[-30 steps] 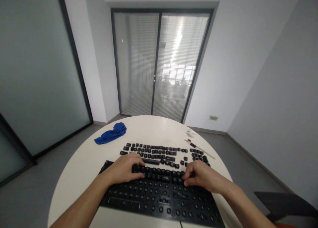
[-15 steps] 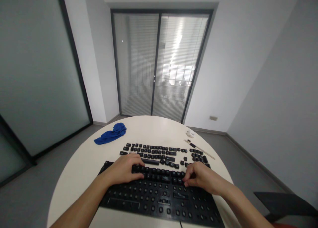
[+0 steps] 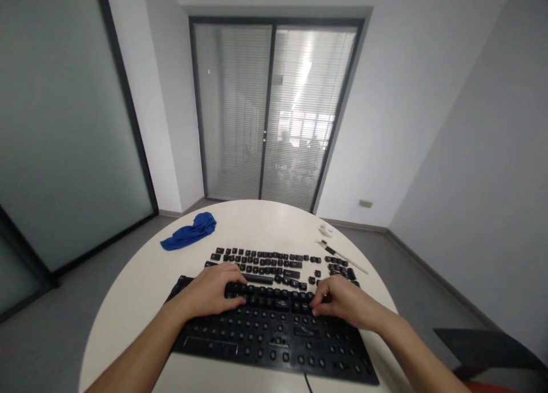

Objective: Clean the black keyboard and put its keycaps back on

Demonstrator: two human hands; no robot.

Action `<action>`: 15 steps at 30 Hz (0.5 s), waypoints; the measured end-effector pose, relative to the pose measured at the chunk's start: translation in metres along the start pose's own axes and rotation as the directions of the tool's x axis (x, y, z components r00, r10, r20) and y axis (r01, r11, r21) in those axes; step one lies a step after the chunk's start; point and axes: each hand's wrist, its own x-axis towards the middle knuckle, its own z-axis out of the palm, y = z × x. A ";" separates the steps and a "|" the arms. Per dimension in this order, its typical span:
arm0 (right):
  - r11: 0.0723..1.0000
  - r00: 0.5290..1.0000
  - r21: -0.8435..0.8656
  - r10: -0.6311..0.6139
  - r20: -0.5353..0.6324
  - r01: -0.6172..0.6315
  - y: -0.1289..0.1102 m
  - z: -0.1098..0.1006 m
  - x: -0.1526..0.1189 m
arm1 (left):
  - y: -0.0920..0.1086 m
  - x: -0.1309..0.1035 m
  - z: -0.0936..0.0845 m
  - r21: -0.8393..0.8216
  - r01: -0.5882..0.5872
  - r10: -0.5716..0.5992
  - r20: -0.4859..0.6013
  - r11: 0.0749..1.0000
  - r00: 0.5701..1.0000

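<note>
A black keyboard (image 3: pixel 274 340) lies across the near part of the table. Keycaps sit on its far rows, while bare switch stems show over the nearer rows. My left hand (image 3: pixel 216 287) grips the keyboard's far left part, thumb over the keys and fingers at the back edge. At the upper right rows, my right hand (image 3: pixel 336 299) is closed, thumb and index finger pinched at a keycap that they mostly cover. Loose black keycaps (image 3: pixel 269 262) lie in rows just behind the keyboard, with a long space bar keycap (image 3: pixel 259 279) among them.
A blue cloth (image 3: pixel 190 233) lies at the table's far left. On the right are a thin brush (image 3: pixel 346 257) and a small whitish item (image 3: pixel 326 230). A cable (image 3: pixel 308 383) leaves the keyboard's near edge. A dark chair (image 3: pixel 488 347) stands at right.
The view has shifted slightly, so the keyboard appears a little further left and higher. Both hands stay at the same parts of it, the right fingers still pinched.
</note>
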 end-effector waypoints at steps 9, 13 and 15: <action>0.963 0.939 -0.239 0.036 -0.341 -0.124 0.040 -0.046 0.017 | -0.003 -0.001 0.001 -0.017 -0.023 0.023 -0.007 1.000 1.000; 0.903 0.900 -0.333 0.116 -0.420 -0.272 0.075 -0.059 0.028 | -0.003 -0.001 0.000 -0.020 -0.023 0.022 -0.007 1.000 1.000; 0.891 0.900 -0.349 0.129 -0.416 -0.290 0.089 -0.061 0.035 | -0.003 -0.001 -0.001 -0.022 -0.023 0.023 -0.009 0.999 1.000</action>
